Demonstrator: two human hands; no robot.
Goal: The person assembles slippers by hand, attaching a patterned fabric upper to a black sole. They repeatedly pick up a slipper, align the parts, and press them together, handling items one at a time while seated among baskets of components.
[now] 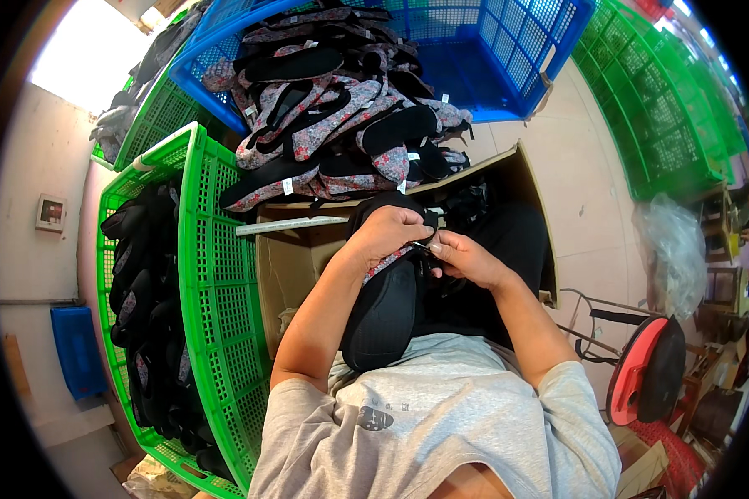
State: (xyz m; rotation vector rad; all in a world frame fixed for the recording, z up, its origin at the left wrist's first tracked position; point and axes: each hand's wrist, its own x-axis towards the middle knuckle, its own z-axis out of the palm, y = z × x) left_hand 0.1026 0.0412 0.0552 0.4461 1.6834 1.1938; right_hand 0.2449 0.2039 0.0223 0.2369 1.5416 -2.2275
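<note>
A: What is the person holding?

B: A black slipper (384,309) with a floral fabric edge, sole up, lying along the lap with its heel toward the grey shirt (441,416). The left hand (389,233) is curled over the toe end, fingers wrapped down around it.

A: And the right hand (462,255)?

B: It meets the left at the slipper's toe, thumb and fingertips pressed together, pinching something small and thin at the edge. What that is, I cannot tell.

A: What lies around?

B: Just ahead of the hands an open cardboard box (291,266), with a pale flat strip (291,224) lying across its near edge. Beyond it a heap of floral slippers (341,125) with black insoles spills out of a blue plastic crate (508,50). To the person's left a green crate (216,291) holds dark slippers (141,291). A second green crate (666,125) stands to the right, with a clear plastic bag (674,249) and a red disc-shaped thing (637,366) near it
</note>
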